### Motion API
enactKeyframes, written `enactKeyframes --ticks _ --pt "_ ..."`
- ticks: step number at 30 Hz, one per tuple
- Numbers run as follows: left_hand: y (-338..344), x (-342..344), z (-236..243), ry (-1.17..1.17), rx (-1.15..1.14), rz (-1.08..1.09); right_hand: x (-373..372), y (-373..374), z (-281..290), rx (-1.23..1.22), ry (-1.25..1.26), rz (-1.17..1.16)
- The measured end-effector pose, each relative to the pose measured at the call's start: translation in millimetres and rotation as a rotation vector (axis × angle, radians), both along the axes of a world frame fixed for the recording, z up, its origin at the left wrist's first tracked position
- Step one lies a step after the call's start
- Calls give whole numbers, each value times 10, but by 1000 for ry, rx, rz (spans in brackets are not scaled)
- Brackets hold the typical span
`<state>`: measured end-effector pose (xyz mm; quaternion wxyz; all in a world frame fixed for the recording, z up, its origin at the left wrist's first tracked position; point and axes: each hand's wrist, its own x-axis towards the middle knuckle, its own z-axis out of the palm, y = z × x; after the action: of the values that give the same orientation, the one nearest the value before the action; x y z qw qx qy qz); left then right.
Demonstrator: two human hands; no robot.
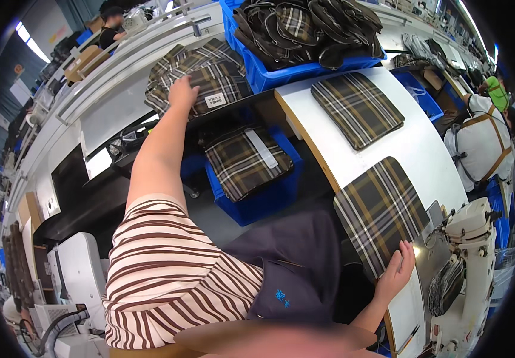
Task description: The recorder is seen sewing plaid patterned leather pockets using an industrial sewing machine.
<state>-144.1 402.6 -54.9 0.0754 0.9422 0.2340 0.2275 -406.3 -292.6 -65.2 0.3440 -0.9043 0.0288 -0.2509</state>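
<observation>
My left hand (pixel 183 94) reaches far out to a heap of brown, black and white plaid fabric pieces (pixel 219 74). Its fingers are apart and rest on the cloth beside a white label (pixel 215 100). Close to the sewing machine (pixel 469 238), a flat plaid panel with rounded corners (pixel 380 209) lies partly over the table edge. My right hand (pixel 398 268) touches this panel's near right edge, its fingers stretched out. Farther back on the white table (pixel 430 155) sits a neat stack of similar plaid panels (pixel 358 110).
A blue crate (pixel 257 74) heaped with dark pieces (pixel 305 30) stands at the back. Below, a blue bin (pixel 281 179) holds folded plaid fabric (pixel 242 164) with a pale strip on top. A person's white-clad back (pixel 481 146) shows at right; another person (pixel 111 30) sits far left.
</observation>
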Motion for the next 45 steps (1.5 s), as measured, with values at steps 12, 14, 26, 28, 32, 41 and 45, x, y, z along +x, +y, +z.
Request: enactKeyframes --ticks 12,14,26,28,32,41,45 --pt "201 107 -48 280 16 -110 19 28 -14 -84 72 -62" --pt "232 95 -33 143 53 -110 31 27 -21 -67 58 -47" --pt "-521 -234 1251 -672 4 -191 20 47 74 -35 -53 -30" --pt "-791 -179 1334 -725 27 -267 70 74 63 -32 -27 -5" --pt "-1797 -328 1650 -916 -15 -631 -34 116 92 -48 -53 -30" --pt "-3902 -790 1332 -444 478 -1599 64 105 99 -123 -100 -11" --pt "-4556 -1286 718 168 21 -1823 120 110 83 -189 -67 -12"
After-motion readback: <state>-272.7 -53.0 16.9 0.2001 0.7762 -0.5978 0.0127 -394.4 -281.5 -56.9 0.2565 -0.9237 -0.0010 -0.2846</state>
